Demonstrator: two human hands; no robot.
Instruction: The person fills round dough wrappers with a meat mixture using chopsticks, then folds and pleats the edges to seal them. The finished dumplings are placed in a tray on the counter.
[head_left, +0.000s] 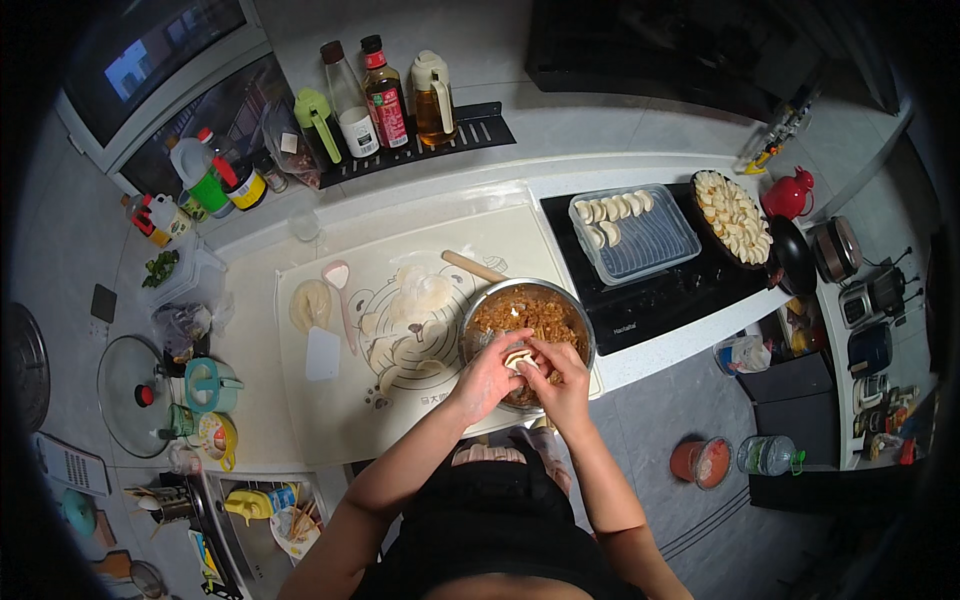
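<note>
Both my hands meet over the near part of a steel bowl (588, 324) of brown minced filling (555, 315). My left hand (484, 379) and my right hand (564, 382) hold one partly folded dumpling (519, 360) between their fingers. To the left, flattened dough wrappers (424, 292) and several pieces of dough lie on the cream silicone mat (330, 435). A wooden rolling pin (472, 265) rests beside the bowl. Farther left are a lump of dough (310, 305), a pink spoon with flour (337, 276) and a white dough scraper (323, 354).
On the black cooktop (626, 326) stand a clear plastic tray (637, 259) with rows of dumplings and a round pan (731, 217) full of them. Bottles (386, 105) line a black rack behind the mat. A glass lid (135, 397) and a teal container (210, 385) are at the left.
</note>
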